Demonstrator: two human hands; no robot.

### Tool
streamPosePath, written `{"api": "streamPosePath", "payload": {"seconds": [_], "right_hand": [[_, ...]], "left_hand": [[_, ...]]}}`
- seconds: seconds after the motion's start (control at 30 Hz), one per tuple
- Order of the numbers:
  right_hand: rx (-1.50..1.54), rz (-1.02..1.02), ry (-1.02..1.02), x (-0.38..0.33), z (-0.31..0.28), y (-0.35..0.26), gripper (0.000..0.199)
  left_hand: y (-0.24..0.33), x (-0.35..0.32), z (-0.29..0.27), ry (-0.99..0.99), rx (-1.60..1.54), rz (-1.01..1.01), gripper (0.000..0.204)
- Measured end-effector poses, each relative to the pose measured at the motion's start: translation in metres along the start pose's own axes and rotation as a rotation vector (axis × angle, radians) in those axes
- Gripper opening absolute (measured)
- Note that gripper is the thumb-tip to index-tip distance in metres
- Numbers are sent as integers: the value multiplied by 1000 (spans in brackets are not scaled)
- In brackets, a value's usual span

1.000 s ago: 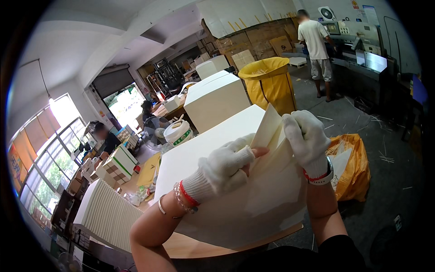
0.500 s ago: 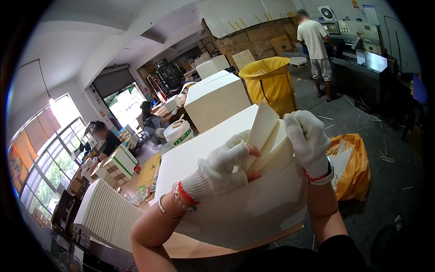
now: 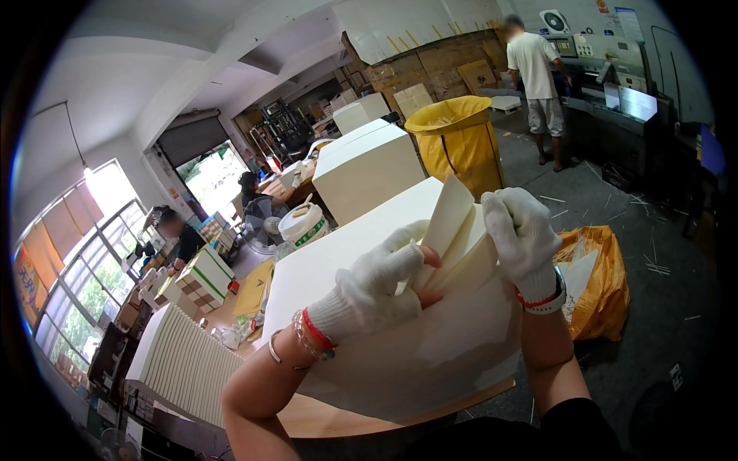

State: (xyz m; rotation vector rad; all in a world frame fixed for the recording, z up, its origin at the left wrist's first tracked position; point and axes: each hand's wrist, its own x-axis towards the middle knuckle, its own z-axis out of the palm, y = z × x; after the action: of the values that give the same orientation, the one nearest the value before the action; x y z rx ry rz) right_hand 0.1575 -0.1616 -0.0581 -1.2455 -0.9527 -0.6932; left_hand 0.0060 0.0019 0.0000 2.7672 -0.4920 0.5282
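Note:
My left hand [image 3: 378,283], in a white knit glove with the fingertips bare, grips a bunch of cream paper sheets [image 3: 460,244] from the left. My right hand [image 3: 525,240], also gloved, holds the same sheets from the right and bends their corner upward. The sheets belong to a large stack of white paper [image 3: 338,261] lying on a wooden board [image 3: 338,419] in front of me. One sheet stands up between the two hands.
A second tall paper stack [image 3: 367,169] and a yellow bag-lined bin [image 3: 460,142] stand behind. An orange bag [image 3: 596,280] lies on the floor at right. A person [image 3: 542,84] stands at a machine far right; two people sit at left near tables with folded cartons [image 3: 184,365].
The lifted sheets have fanned further apart and the upright corner stands higher. My left hand's fingers have slid deeper between the sheets.

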Motion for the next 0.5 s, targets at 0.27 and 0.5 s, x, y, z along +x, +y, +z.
{"api": "streamPosePath", "payload": {"seconds": [0.27, 0.5], "right_hand": [[-7, -7, 13, -1, 0, -2, 30], [1, -23, 21, 1, 0, 1, 30]], "left_hand": [[6, 2, 2, 50, 32, 44, 38], [0, 1, -4, -103, -86, -8, 31]]}}
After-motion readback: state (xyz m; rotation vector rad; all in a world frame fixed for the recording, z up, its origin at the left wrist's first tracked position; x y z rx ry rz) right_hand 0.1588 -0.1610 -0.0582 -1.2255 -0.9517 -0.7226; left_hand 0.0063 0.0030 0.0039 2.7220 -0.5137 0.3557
